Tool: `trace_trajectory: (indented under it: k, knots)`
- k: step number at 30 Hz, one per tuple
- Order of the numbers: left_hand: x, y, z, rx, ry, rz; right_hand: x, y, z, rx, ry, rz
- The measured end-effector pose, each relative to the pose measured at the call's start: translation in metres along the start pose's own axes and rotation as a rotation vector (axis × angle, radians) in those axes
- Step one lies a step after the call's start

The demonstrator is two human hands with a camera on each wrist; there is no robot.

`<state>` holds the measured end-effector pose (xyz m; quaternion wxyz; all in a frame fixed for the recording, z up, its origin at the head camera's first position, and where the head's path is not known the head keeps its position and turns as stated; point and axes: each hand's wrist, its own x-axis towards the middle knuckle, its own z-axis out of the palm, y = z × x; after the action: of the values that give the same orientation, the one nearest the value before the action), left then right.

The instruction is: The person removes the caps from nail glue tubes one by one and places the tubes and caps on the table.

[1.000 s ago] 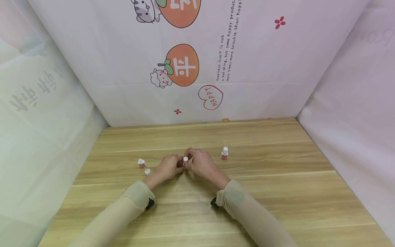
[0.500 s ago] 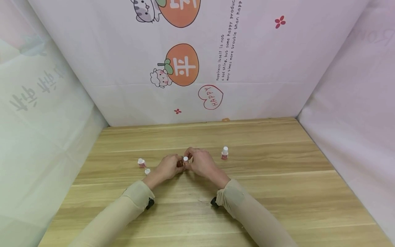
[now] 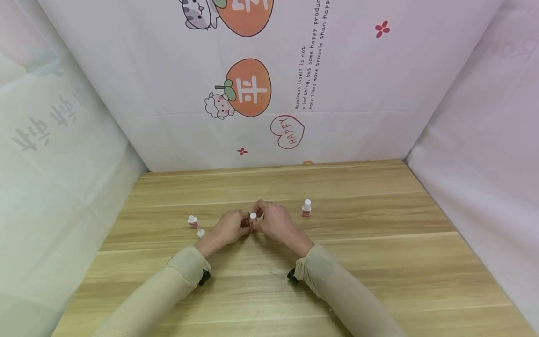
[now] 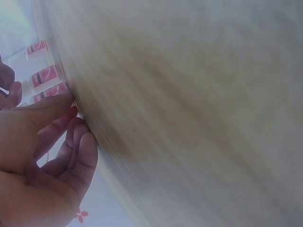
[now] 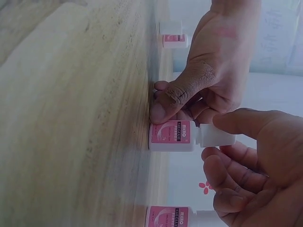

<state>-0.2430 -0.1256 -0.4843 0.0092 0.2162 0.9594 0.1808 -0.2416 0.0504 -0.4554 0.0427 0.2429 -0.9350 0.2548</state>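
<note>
Between the two hands a small bottle of nail glue (image 5: 171, 136) with a pink label stands upright on the table. The left hand (image 3: 229, 228) pinches its body low down, the thumb (image 5: 165, 106) against the side near the tabletop. The right hand (image 3: 275, 222) has the white cap (image 5: 218, 135) between thumb and fingers. In the head view the hands cover most of the bottle, with only its white top (image 3: 253, 216) plainly showing. The left wrist view shows the left hand (image 4: 52, 161) beside the pink-labelled bottle (image 4: 51, 91).
Another nail glue bottle (image 3: 306, 208) stands to the right of the hands. Left of them is a bottle (image 3: 193, 222) with a small white cap-like piece (image 3: 201, 233) close by, next to the left wrist. White printed cloth (image 3: 168, 140) walls the wooden table (image 3: 358, 262) at back and sides.
</note>
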Motion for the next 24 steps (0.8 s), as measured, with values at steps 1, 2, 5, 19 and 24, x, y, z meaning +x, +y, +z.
trace_trajectory:
  k: [1, 2, 5, 19, 24]
  knots:
    - [0.0001, -0.0001, 0.0000, -0.002, 0.001, 0.000, 0.0000, -0.0004, -0.0002, -0.005, -0.002, -0.002]
    - [0.0003, -0.0002, 0.0001, -0.004, -0.001, 0.000, -0.0001, -0.0007, -0.0002, -0.010, -0.006, -0.003]
    - [0.0000, -0.0001, 0.0001, -0.010, -0.001, 0.001, -0.0001, -0.0011, 0.0001, -0.019, -0.023, -0.005]
    - [0.0013, -0.0018, 0.0008, -0.001, 0.010, 0.014, 0.0012, -0.0003, 0.0010, 0.012, -0.014, -0.004]
    - [0.0021, -0.0019, 0.0005, -0.009, -0.004, -0.002, 0.0017, 0.0001, 0.0021, -0.002, -0.025, -0.017]
